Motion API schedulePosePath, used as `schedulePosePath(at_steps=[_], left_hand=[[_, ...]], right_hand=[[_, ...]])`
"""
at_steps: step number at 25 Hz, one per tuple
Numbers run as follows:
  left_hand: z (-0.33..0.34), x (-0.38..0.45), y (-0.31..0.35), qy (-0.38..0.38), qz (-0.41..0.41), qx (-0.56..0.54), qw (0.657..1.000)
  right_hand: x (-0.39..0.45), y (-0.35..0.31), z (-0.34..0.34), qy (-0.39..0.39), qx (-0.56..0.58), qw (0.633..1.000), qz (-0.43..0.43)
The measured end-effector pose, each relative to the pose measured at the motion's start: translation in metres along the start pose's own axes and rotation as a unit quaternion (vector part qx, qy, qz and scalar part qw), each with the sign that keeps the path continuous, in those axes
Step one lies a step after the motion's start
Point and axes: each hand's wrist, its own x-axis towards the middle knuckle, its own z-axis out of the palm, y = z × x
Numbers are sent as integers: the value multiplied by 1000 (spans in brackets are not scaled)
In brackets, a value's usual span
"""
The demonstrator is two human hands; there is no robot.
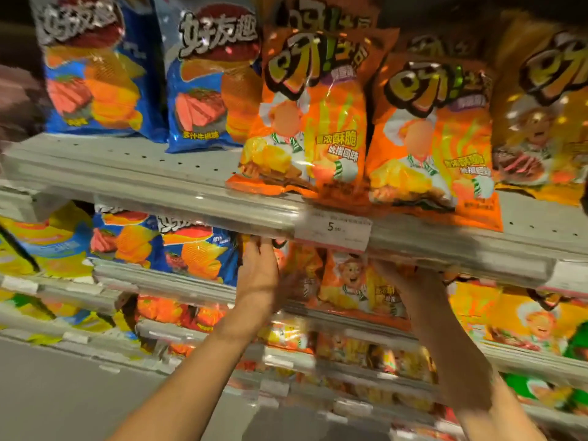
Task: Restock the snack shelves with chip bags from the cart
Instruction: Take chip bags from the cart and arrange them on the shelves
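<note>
Two orange chip bags (350, 288) stand on the second shelf, just under the edge of the upper shelf (159, 192). My left hand (257, 268) reaches up with straight fingers against the left side of these bags. My right hand (410, 281) rests on their right side, and its fingertips are hidden under the shelf edge, so its hold is unclear. More orange bags (305, 122) of the same kind stand in rows on the upper shelf right above my hands. The cart is out of view.
Blue chip bags (206, 90) fill the upper shelf's left part, with more blue bags (191, 249) below. A white price tag (332, 230) hangs on the shelf edge between my hands. Yellow bags (525, 319) sit to the right. Lower shelves hold more snacks; grey floor (63, 393) lies lower left.
</note>
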Motion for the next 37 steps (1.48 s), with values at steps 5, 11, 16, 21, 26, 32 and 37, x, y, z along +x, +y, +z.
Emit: schedulePosePath(at_steps=[5,11,16,21,26,32,37], left_hand=[[-8,2,-6,-14,25,77,997],[-11,2,-12,-21,20,57,998],[-13,-2,-12,-18,20,41,999],[-12,-2,-10,-26,9,49,998],[-11,-9,-8,-16,27,66,997],[-4,-40,9,28,258,77,963],[25,-41,27,-90,370,177,908]], right_hand=[[4,-4,5,74,-9,994,78],[11,5,11,123,1,983,139],[14,7,24,145,10,978,149],[10,-3,23,126,-2,977,170],[8,-5,23,128,-96,974,161],[10,1,36,155,-134,965,166],[0,-3,58,210,-453,866,-37]])
